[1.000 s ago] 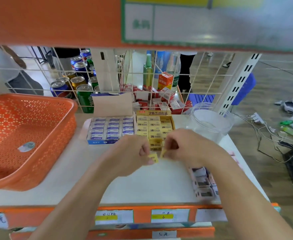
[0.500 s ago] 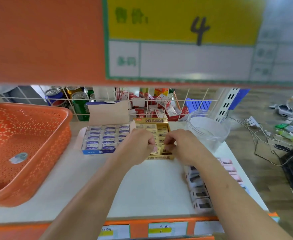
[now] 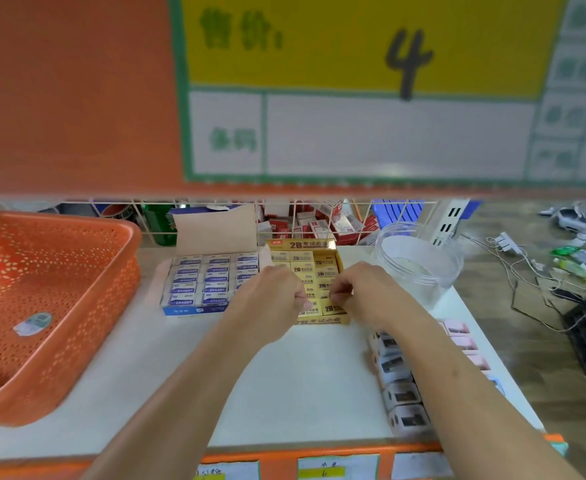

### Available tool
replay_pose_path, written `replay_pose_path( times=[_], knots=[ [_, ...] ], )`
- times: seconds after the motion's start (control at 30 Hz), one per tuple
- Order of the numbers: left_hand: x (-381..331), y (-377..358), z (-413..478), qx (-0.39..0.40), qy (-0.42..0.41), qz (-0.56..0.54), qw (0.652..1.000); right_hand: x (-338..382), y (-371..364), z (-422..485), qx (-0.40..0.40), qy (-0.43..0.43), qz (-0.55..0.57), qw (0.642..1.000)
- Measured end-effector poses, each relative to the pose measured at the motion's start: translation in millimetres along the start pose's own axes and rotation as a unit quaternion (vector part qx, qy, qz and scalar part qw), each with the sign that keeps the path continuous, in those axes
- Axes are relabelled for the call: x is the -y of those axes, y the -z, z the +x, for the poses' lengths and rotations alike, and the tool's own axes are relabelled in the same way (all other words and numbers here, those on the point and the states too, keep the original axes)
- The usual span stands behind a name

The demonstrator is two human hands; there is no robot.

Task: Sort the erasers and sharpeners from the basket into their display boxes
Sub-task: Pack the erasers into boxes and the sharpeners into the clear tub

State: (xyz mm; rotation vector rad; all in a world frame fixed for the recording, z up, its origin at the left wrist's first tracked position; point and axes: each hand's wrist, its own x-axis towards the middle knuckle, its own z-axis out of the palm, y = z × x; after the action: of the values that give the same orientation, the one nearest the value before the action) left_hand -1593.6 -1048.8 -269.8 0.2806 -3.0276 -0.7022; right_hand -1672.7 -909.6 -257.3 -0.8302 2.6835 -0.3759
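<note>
**Tucking yellow erasers into the front of the 2B box**

Both my hands are over the near end of the yellow box. It stands on the white shelf, touching the blue box of erasers on its left. My left hand and right hand face each other with the fingers curled in. The tips nearly meet over the front rows of yellow erasers. I cannot tell whether each hand pinches an eraser or only nudges one flat, because my knuckles hide the contact.

I bring both hands in together because the erasers sit tight, label up, in straight rows. I judge that steadying from both sides keeps one from tipping its neighbours. The back rows look filled, so I think this box is close to done.

The orange basket sits well apart on my left, and in the part I can see it shows only a sticker. The sharpeners lie in a line under my right forearm, near the shelf's right edge. They look sorted by kind, but I cannot make out their box. A clear jar stands just behind my right hand, so I should keep my wrist low and clear of it.
</note>
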Motion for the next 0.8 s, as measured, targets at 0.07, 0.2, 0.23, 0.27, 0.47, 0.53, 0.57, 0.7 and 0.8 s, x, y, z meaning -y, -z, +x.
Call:
replay_pose_path(
  times=[0.07,0.2,0.23,0.27,0.47,0.53,0.57,0.7,0.8],
  knots=[
    [2.3,-0.6,-1.2,0.012,-0.012,0.021,1.000,-1.3,-2.5,0.0,-0.019,-0.002,0.003,1.000],
    [7.1,-4.1,-5.8,0.013,-0.031,0.027,0.999,-1.8,-4.4,0.7,-0.027,-0.003,-0.012,1.000],
    [6.9,-4.2,-6.6,0.008,-0.032,0.018,0.999,-2.0,-5.2,1.0,-0.028,-0.005,-0.013,0.999],
    [6.4,-3.8,-7.1,0.000,-0.032,0.004,0.999,-1.5,-5.5,1.5,-0.031,-0.011,-0.012,0.999],
    [6.3,-1.5,-6.2,-0.003,-0.037,-0.023,0.999,-1.5,-7.3,0.0,-0.041,-0.035,-0.010,0.998],
    [7.2,-2.5,-5.6,-0.009,-0.036,-0.025,0.999,-1.7,-3.6,-5.4,-0.043,-0.019,-0.029,0.998],
    [7.5,-3.3,-6.0,-0.015,-0.035,-0.026,0.999,-2.2,-0.7,-10.5,-0.047,-0.013,-0.030,0.998],
    [1.3,-5.1,-9.9,-0.044,-0.039,-0.015,0.998,-11.6,16.4,-32.2,-0.105,0.022,0.014,0.994],
    [-19.1,-7.6,-13.0,-0.061,-0.083,-0.047,0.994,-23.2,30.7,-46.7,-0.160,0.020,0.056,0.985]
  ],
)
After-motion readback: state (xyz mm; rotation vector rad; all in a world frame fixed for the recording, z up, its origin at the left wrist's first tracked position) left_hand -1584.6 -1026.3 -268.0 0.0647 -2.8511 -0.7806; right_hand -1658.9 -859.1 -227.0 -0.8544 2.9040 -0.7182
